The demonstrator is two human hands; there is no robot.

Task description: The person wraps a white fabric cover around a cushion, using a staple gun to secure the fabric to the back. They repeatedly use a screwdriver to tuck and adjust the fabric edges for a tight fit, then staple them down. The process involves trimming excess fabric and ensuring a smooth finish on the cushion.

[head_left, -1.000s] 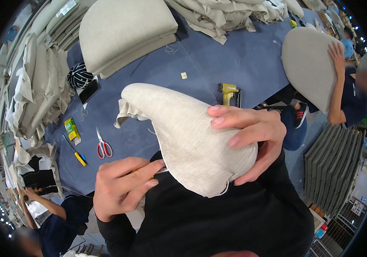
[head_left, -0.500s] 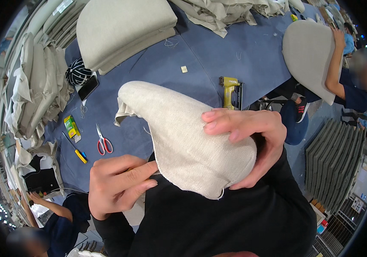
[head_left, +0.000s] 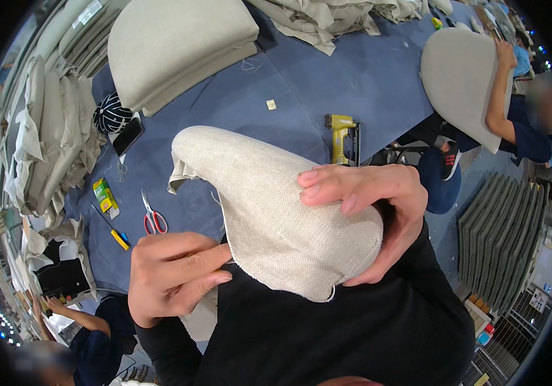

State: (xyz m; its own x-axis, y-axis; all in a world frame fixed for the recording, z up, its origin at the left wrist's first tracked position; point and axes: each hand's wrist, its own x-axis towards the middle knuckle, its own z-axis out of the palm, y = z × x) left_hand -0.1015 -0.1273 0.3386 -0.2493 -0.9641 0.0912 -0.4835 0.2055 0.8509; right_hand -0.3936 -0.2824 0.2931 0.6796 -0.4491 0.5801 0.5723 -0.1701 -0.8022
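Observation:
A beige fabric-covered piece [head_left: 276, 199], curved and tapering with a loose flap at its far left end, is held up in front of my body. My right hand [head_left: 372, 206] grips its right end, fingers on top and thumb below. At the near left edge of the fabric, my left hand [head_left: 176, 276] is closed in a pinch. A thin, pale bit shows at its fingertips, too small to name. A short loop of thread or cord stands out at the near corner of the fabric. Its underside is hidden.
On the blue table [head_left: 224, 96] lie red-handled scissors [head_left: 153, 219], a yellow staple gun [head_left: 340, 138], a yellow-handled tool [head_left: 119, 239], a small green-yellow box [head_left: 104, 196] and a phone [head_left: 128, 136]. Stacked beige cushions [head_left: 179, 45] stand behind. Two people work nearby, one holding a beige panel [head_left: 462, 83].
My view has shifted slightly, so the table things sit a little further left. Both hands keep their hold on the fabric piece with hardly any movement.

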